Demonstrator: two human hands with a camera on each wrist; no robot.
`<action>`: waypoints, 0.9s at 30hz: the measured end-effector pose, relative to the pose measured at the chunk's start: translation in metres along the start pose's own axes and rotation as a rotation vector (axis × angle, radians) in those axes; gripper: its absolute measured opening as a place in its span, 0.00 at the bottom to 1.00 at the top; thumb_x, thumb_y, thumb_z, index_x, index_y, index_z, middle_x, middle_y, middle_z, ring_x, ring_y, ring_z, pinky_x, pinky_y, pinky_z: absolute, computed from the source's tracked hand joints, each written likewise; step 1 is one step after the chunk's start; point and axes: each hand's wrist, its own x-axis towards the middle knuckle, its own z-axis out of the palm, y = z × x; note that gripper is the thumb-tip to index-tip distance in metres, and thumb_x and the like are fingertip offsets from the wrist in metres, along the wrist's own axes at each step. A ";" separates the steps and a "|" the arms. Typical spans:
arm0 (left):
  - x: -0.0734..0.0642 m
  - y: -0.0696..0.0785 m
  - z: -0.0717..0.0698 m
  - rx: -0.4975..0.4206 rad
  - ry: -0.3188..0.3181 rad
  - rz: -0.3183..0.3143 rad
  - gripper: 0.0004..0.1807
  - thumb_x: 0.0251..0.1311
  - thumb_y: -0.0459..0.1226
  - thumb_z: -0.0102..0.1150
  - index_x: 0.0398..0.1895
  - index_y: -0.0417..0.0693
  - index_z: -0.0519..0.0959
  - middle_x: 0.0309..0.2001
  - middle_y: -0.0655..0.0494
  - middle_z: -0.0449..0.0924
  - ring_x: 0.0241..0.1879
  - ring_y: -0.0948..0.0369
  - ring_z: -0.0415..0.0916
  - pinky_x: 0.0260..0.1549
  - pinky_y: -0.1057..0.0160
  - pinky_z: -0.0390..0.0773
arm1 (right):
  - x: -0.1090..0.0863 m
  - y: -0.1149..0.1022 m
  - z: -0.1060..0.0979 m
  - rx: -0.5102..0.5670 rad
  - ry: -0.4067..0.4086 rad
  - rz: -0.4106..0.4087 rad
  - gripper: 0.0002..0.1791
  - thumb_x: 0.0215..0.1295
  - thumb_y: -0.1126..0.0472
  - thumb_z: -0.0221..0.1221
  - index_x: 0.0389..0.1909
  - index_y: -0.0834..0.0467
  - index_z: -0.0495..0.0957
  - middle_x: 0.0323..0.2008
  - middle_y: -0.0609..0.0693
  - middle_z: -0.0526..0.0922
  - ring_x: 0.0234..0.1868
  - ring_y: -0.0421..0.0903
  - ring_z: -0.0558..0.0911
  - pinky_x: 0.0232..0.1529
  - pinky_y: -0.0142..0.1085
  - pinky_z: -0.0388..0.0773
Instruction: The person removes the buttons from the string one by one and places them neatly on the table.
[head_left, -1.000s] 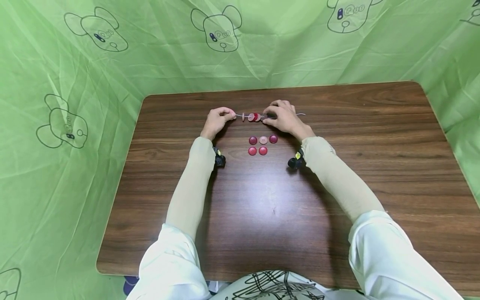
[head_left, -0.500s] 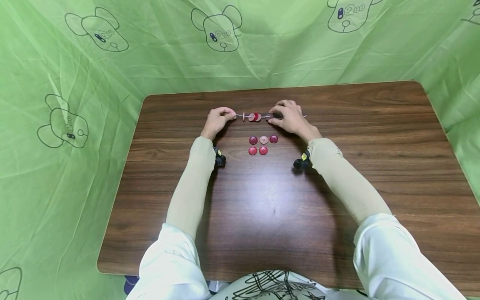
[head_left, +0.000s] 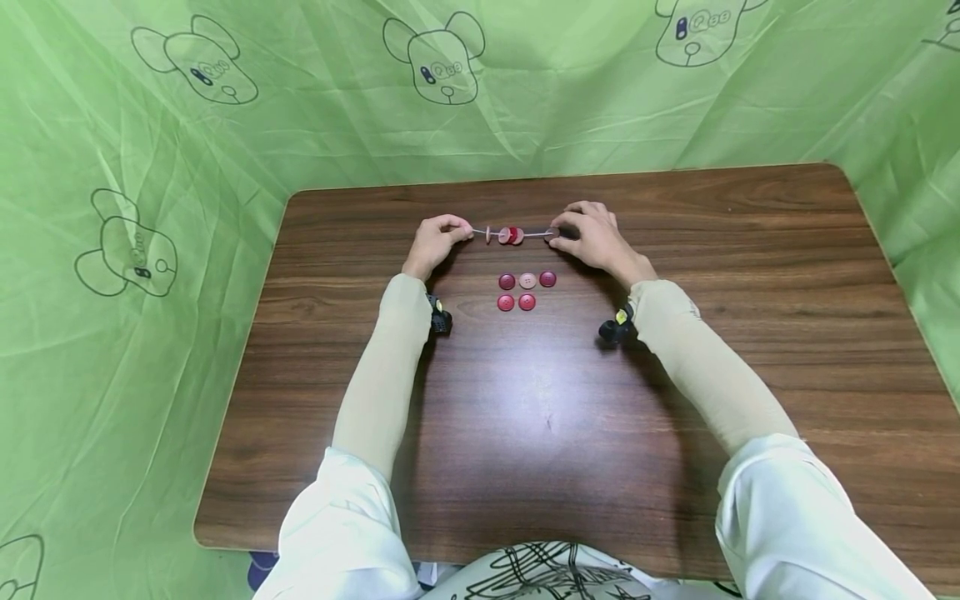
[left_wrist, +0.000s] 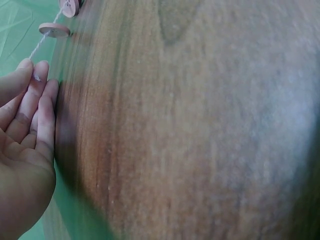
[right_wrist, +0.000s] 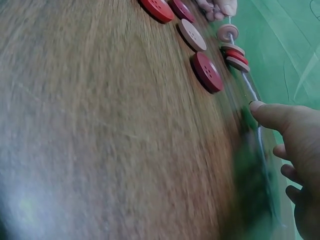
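A thin whitish string [head_left: 536, 234] runs between the hands near the table's far side. My left hand [head_left: 433, 243] pinches its left end between thumb and fingers, with a short tip showing in the left wrist view. My right hand [head_left: 596, 239] holds the string between thumb and fingertips farther right. In the right wrist view the string's loose tail [right_wrist: 266, 175] trails beyond the thumb. One pink button [left_wrist: 54, 31] hangs threaded on the string nearest the left hand. A threaded red button [right_wrist: 236, 55] sits between pink ones, bunched midway.
Several loose buttons lie flat below the string in two rows: dark red ones [head_left: 547, 279], a pink one [head_left: 528, 281] and bright red ones [head_left: 506, 302]. The brown wooden table [head_left: 540, 467] meets a green printed curtain [head_left: 555, 125] along its far edge.
My right hand has moved to the right along the string, baring more string between it and the bunched buttons. The left hand and the loose buttons have stayed put.
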 end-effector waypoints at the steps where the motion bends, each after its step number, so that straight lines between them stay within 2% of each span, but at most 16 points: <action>1: 0.000 0.000 0.000 0.001 0.000 0.001 0.08 0.59 0.42 0.65 0.34 0.47 0.83 0.37 0.58 0.83 0.41 0.66 0.73 0.48 0.67 0.68 | -0.001 0.001 -0.001 0.000 0.002 -0.001 0.20 0.60 0.48 0.64 0.52 0.51 0.79 0.64 0.59 0.67 0.65 0.60 0.60 0.63 0.55 0.52; 19: -0.001 0.001 0.000 -0.027 -0.010 -0.006 0.09 0.59 0.42 0.64 0.35 0.46 0.83 0.38 0.57 0.83 0.41 0.65 0.73 0.46 0.67 0.68 | -0.011 0.014 -0.016 -0.001 0.056 0.022 0.19 0.60 0.51 0.64 0.49 0.54 0.79 0.61 0.60 0.70 0.65 0.61 0.61 0.59 0.57 0.54; 27: -0.001 0.001 0.000 -0.023 -0.019 -0.018 0.08 0.59 0.43 0.64 0.35 0.49 0.83 0.39 0.57 0.83 0.42 0.65 0.73 0.48 0.65 0.67 | -0.015 0.022 -0.020 0.000 0.056 0.052 0.19 0.61 0.50 0.64 0.50 0.54 0.79 0.62 0.60 0.68 0.65 0.61 0.60 0.60 0.58 0.53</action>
